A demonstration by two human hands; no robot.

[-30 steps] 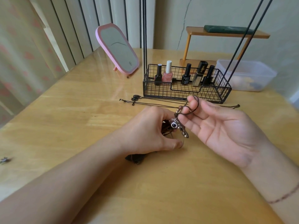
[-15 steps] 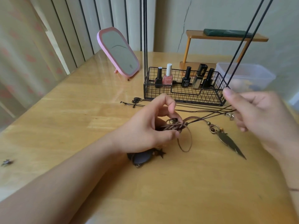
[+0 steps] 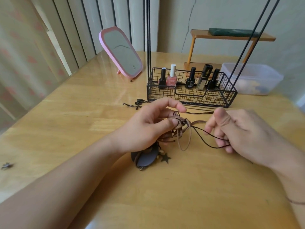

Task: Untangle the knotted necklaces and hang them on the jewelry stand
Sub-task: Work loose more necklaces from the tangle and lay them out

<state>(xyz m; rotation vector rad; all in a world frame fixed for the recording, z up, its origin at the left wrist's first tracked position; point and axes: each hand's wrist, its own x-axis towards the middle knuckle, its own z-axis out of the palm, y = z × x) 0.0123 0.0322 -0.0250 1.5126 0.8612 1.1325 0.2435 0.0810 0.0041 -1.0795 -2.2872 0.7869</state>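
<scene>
my left hand (image 3: 145,129) pinches knot (image 3: 180,125) | right hand (image 3: 239,134) fingers curl on black cord (image 3: 208,139) at 3 o'clock | cords light, limp, snaggy; grip beside knot, ease gently

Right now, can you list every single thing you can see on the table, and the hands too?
knotted necklaces: one bundle, brown and black cords, table middle
dark pendant: one, under left hand
star charm: one, dark, beside pendant
wire basket: one, black, behind hands
nail polish bottles: five, one pink, rest dark, in basket
mirror: one, pink, back left
plastic box: one, clear, right
wooden shelf: one, orange, back
table: one, wooden
left hand: pinches knot
right hand: grips black cord
</scene>
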